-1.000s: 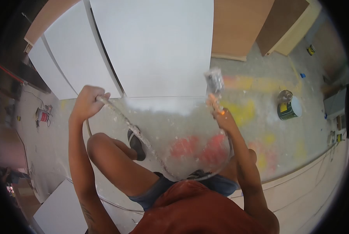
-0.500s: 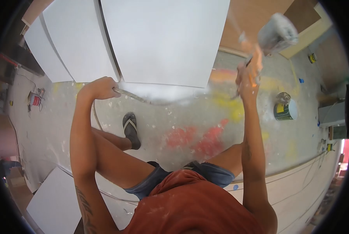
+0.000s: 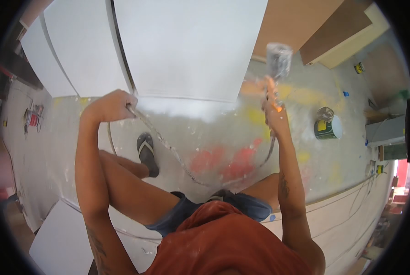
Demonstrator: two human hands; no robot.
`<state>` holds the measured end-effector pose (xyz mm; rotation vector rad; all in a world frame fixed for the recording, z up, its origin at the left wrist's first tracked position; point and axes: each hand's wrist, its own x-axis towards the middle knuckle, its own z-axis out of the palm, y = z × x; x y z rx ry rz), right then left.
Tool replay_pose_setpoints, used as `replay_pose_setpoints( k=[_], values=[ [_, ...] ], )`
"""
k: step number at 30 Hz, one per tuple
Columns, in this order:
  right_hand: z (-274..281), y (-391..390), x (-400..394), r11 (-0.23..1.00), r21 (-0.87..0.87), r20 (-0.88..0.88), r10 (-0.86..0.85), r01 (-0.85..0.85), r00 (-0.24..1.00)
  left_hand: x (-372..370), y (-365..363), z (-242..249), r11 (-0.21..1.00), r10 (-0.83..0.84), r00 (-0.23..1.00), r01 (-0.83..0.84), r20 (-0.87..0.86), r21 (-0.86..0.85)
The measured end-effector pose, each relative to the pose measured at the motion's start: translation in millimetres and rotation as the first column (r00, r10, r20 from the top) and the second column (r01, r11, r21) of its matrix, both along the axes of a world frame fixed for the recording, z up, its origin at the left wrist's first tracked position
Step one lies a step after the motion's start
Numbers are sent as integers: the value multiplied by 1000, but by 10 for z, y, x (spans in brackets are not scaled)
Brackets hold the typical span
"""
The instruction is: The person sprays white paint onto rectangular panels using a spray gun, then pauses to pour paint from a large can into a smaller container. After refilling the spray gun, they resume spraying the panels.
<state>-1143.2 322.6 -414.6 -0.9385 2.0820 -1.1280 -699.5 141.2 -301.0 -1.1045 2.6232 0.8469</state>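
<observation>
Seen from the head camera, the person stands over a paint-splashed concrete floor [image 3: 214,137] and looks down past an orange shirt and blue shorts. The right hand [image 3: 274,117] is raised and wrapped tight around the grip of a spray gun [image 3: 273,87], whose paint-crusted cup [image 3: 278,59] stands upright above the fist; the gun is blurred, so how the fingers lie on the trigger cannot be told. The left hand [image 3: 113,106] is shut in a fist around a paint-caked hose [image 3: 168,146], which drops from the fist, sags in a loop across the floor in front of the legs and rises again toward the spray gun on the right. Just beyond both hands lies a large white panel [image 3: 191,46], its near edge close to the left fist, with a haze of white on the floor along that edge. Two more white panels [image 3: 83,50] lie side by side to its left, and another white panel [image 3: 63,238] lies at the lower left beside the left arm. A foot in a dark sandal [image 3: 146,151] stands on the floor under the hose. To the right of the right arm, well apart from it, a green and yellow paint can [image 3: 327,126] lies on the floor. Bare wooden boards [image 3: 296,23] lie beyond the large panel at the upper right.
</observation>
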Motion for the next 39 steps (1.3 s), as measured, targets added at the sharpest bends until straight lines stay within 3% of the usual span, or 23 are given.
replay_pose_setpoints(
  k=[2,3,5,9,11,12,14,15,17,19,23,25,27,29,31,33,34,36,39],
  values=[
    [253,-305,-169,942,-334,-108,-37,-1,993,-97,15,52,1000,-8,1000,8,12,-17],
    [503,-393,-175,910,-414,-103,-60,12,993,-129,36,58,1000,-5,999,5,37,-8],
    [1076,-508,-110,863,-504,-63,-89,46,994,-156,20,9,998,-43,999,43,3,-51],
    [1327,-560,-129,725,-688,-77,-135,46,988,-219,65,123,991,22,1000,-22,1,-134],
    [1053,-466,-222,763,-646,-142,-117,-2,983,-198,62,206,984,30,999,-36,-36,-174],
    [838,-385,-263,821,-568,-298,-137,-60,945,-174,55,233,978,41,998,-50,-47,-202],
    [364,-206,-253,904,-422,-312,-72,-71,947,-139,-19,232,972,49,997,-61,-60,-228],
    [137,-84,-217,932,-359,-161,-13,-46,987,-119,-49,211,966,39,999,-46,-34,-253],
    [-301,148,-167,998,-64,-1,-5,5,1000,-119,-58,180,961,24,1000,-24,-1,-274],
    [-391,311,-39,973,229,163,-40,1,986,-156,-57,192,963,18,1000,-24,-24,-267],
    [-603,393,-79,921,383,222,-22,-67,975,-174,-82,176,976,16,984,-54,-178,-210],
    [-595,254,-163,950,303,80,51,-73,996,-218,-66,257,983,76,985,-100,-158,-152],
    [-389,11,-210,992,67,17,-104,103,994,-230,-95,250,982,69,991,-88,-116,-168],
    [179,-284,-215,989,-123,-110,-101,87,989,-226,-116,250,979,61,995,-74,-73,-191],
    [480,-606,-402,962,-189,-199,-231,194,952,-221,-111,237,970,47,997,-62,-69,-236],
    [1046,-776,-393,915,-396,-191,-167,79,967,-216,-86,283,966,55,996,-71,-68,-247],
    [1242,-834,-368,911,-404,-194,-168,77,967,-214,-74,313,964,64,996,-79,-66,-255],
    [1576,-944,-329,738,-670,-79,-178,80,981,-151,-89,297,960,96,993,-112,-74,-256],
    [1881,-922,-314,695,-716,-34,-120,60,992,-77,-87,293,951,135,987,-154,-87,-269]
  ],
)
